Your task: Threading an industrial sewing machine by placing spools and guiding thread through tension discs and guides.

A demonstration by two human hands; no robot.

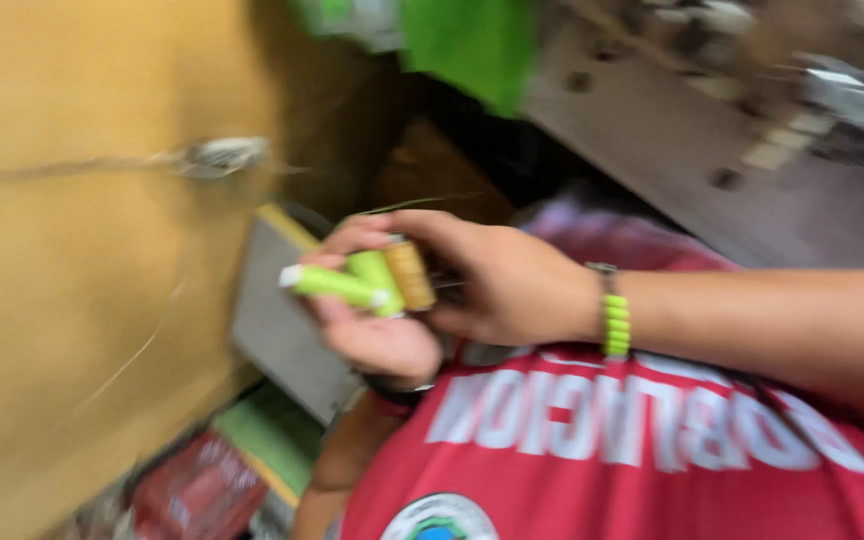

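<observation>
Lime-green spool (332,284) and tan spool (410,274), held between 2 hands.
Left hand (377,335) cups the green spool; right hand (497,285) fingers pinch the tan one. Best kept steady, near the chest.

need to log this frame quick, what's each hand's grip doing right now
Left hand: palm up, cupping the lime-green spools.
Right hand: fingers pinched on the tan spool at the left hand's palm.

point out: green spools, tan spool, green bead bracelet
green spools (337,284), head view, middle of the long one lying in the left palm
tan spool (410,274), head view, its side, at the right fingertips
green bead bracelet (615,325), head view, beads on the right wrist
</observation>
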